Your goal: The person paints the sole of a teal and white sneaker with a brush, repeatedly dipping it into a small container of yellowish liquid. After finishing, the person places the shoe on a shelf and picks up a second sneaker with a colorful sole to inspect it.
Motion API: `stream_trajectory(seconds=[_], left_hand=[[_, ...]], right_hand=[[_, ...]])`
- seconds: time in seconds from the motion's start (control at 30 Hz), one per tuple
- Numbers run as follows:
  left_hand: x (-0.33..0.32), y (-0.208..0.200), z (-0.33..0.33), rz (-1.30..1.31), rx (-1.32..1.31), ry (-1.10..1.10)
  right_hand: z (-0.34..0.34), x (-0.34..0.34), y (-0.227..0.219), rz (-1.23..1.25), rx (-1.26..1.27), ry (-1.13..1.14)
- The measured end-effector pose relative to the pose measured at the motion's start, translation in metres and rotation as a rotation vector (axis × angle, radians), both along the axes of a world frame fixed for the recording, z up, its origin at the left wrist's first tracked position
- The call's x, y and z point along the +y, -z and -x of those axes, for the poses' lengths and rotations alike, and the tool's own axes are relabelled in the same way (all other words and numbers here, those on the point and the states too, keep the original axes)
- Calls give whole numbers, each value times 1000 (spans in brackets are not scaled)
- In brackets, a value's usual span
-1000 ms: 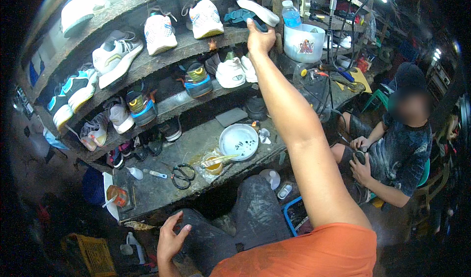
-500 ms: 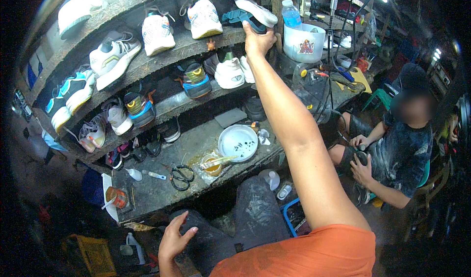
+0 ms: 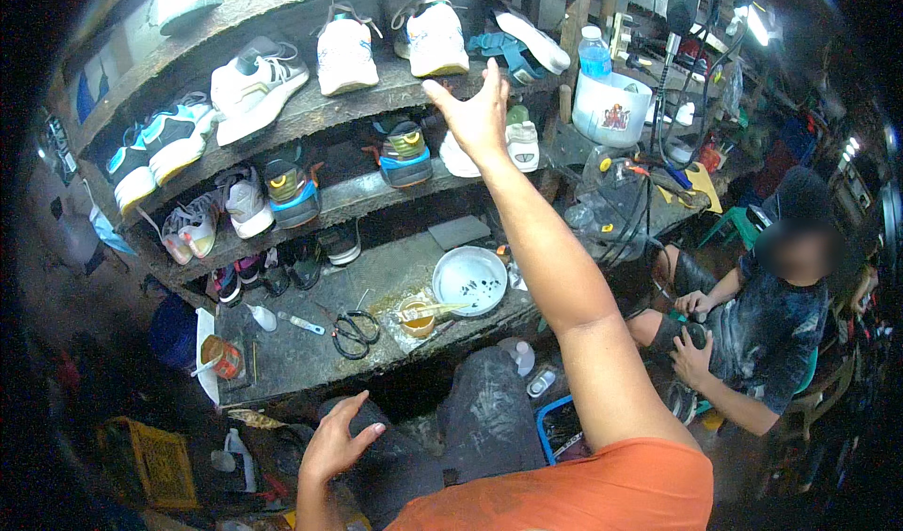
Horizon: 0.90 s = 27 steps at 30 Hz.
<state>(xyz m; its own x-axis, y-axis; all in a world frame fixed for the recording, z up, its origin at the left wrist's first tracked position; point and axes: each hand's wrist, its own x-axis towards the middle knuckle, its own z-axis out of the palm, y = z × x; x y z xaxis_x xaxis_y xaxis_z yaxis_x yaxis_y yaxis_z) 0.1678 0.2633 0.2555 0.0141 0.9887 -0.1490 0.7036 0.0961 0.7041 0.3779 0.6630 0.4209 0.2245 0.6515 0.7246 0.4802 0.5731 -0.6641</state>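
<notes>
My right hand (image 3: 478,117) is raised to the upper shelf with thumb and fingers spread, holding nothing. It hovers just in front of a white sneaker (image 3: 435,37) and below a pair of teal strapped sandals (image 3: 508,53), one tipped so its pale sole shows. A second white sneaker (image 3: 346,51) stands to the left. White shoes (image 3: 522,145) on the shelf below are partly hidden by my hand and wrist. My left hand (image 3: 337,437) hangs low over my lap, fingers apart, with nothing in it.
A workbench (image 3: 310,366) bears scissors (image 3: 355,333), a glue cup (image 3: 417,319) with a brush, a white basin (image 3: 469,282) and an orange jar (image 3: 223,358). A white bucket (image 3: 611,112) stands right of the shelves. At right sits a co-worker (image 3: 771,315) handling a dark round object.
My right hand has left the teal sandals and moved left and slightly down, its fingers now spread. The sandals stay on the shelf. The view has shifted a little; my left hand remains low.
</notes>
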Motion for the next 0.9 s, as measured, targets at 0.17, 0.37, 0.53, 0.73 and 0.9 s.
stream_trajectory(seconds=[0.17,0.37,0.53,0.73,0.9], left_hand=[[-1,2,-12,-24,-12,21],[-12,10,-9,-57,-24,3],[-25,10,1,-16,-56,-22],[-28,10,5,-23,-51,-30],[-24,10,6,-42,-46,13]], right_hand=[[28,4,-4,74,74,62],[48,17,7,61,596,-92],[39,19,-3,515,828,-589],[27,34,-46,531,547,-603],[22,54,-75,502,749,-611]])
